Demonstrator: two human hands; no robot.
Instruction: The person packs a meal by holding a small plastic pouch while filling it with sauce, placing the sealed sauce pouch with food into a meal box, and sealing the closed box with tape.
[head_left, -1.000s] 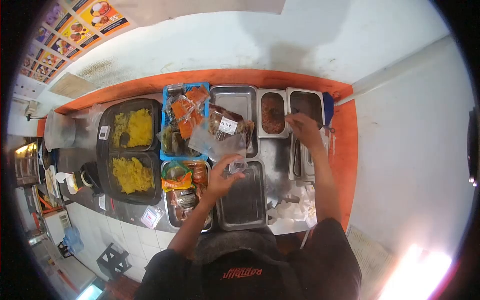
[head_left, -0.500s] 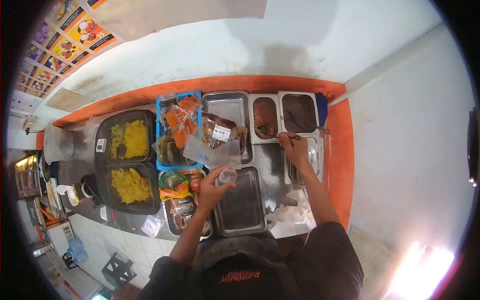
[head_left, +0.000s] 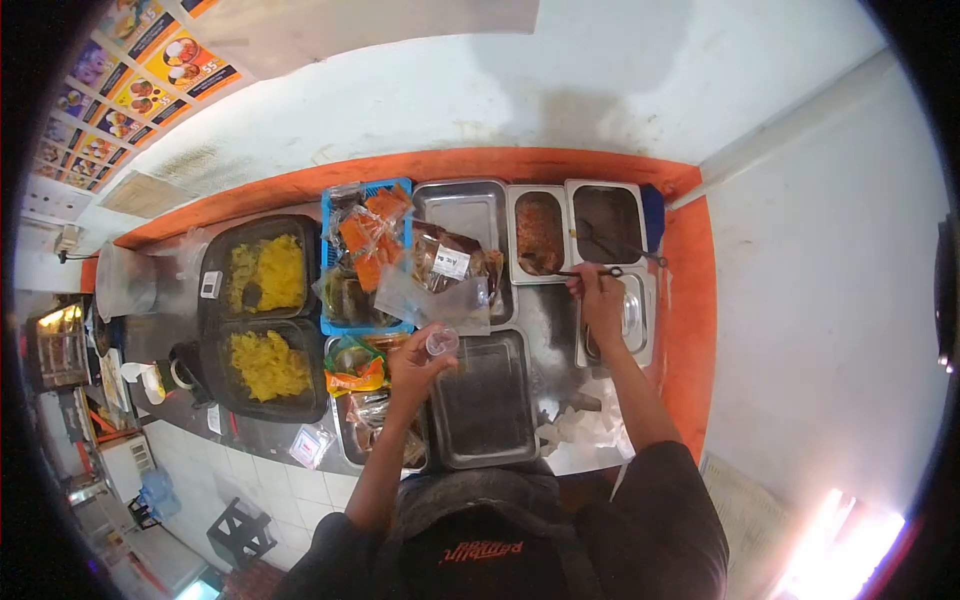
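Note:
My left hand (head_left: 408, 365) pinches a small clear plastic cup (head_left: 442, 342), held above the near edge of the clear plastic bags. The fingers of my right hand (head_left: 598, 305) are closed around the dark handle of a ladle (head_left: 572, 274). Its bowl end reaches into reddish-brown food (head_left: 540, 225) in a steel pan (head_left: 513, 212). Beside that pan stands a second steel pan (head_left: 570, 205) with dark contents and another ladle (head_left: 640, 255) leaning in it. Below my right hand is a lidded steel pan (head_left: 632, 315).
Left of my hands are a blue basket (head_left: 327, 225) of packets, a tray of packaged food (head_left: 345, 450) and black trays (head_left: 215, 330) of yellow noodle-like food. A dark rectangular tray (head_left: 485, 400) lies in front of me, with crumpled paper (head_left: 590, 430) at its right.
My left hand and the cup have shifted left, away from the dark tray. My right hand keeps hold of the ladle at the reddish-brown food. The camera view has shifted slightly.

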